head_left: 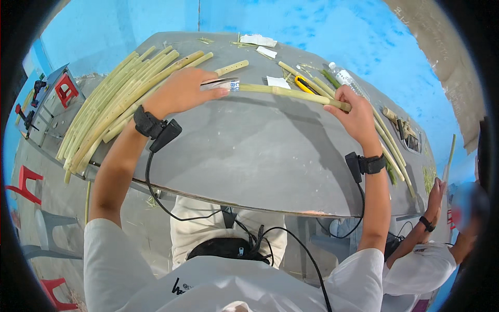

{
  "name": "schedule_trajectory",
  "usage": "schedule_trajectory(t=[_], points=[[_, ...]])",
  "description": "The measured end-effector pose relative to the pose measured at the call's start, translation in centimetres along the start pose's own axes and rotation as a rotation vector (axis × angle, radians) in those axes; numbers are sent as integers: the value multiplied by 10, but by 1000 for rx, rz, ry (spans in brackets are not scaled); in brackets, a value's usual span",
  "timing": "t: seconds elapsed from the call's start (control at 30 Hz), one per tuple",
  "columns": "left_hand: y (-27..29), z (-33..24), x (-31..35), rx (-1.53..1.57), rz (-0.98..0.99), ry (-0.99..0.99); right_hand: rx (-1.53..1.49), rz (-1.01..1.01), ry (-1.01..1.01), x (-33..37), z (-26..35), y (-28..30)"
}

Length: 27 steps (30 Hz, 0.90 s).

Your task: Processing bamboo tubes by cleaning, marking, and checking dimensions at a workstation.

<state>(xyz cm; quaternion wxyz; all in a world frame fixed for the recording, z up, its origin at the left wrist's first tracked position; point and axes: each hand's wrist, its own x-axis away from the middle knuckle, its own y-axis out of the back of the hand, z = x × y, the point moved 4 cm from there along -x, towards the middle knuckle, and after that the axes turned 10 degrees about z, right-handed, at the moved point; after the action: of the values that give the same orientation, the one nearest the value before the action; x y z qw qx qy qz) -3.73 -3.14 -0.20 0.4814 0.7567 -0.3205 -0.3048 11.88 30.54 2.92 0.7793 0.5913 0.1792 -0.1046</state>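
Note:
A pale green bamboo stalk (291, 93) is held crosswise over the far part of the grey table (234, 151). My left hand (179, 91) is closed at its left end, with a small printed sheet (228, 83) pinched against the stalk; whether the sheet goes all the way round I cannot tell. The stalk's right end is gripped between the thumb and fingers of my right hand (356, 112). Just behind the stalk lie a yellow utility knife (305, 84) and a piece of white paper (278, 82).
Several bamboo stalks (117, 101) lie bunched on the table's left; more stalks (392, 143) lie along its right. A clear plastic bottle (347, 79) rests beyond my right hand. To the right, a co-worker's hand (436, 197) holds a thin stalk. Red stools (27, 183) stand left.

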Motion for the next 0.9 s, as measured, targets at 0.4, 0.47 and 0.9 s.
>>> schedule_trajectory(t=[0.4, 0.47, 0.9], points=[[-15, -14, 0, -55, -17, -87, -116, 303, -106, -3, -16, -21], [-14, -11, 3, -27, -128, -93, -110, 308, -109, -3, -14, -23], [-22, -3, -1, -40, 10, -48, -29, 206, -58, 2, -13, -20]])
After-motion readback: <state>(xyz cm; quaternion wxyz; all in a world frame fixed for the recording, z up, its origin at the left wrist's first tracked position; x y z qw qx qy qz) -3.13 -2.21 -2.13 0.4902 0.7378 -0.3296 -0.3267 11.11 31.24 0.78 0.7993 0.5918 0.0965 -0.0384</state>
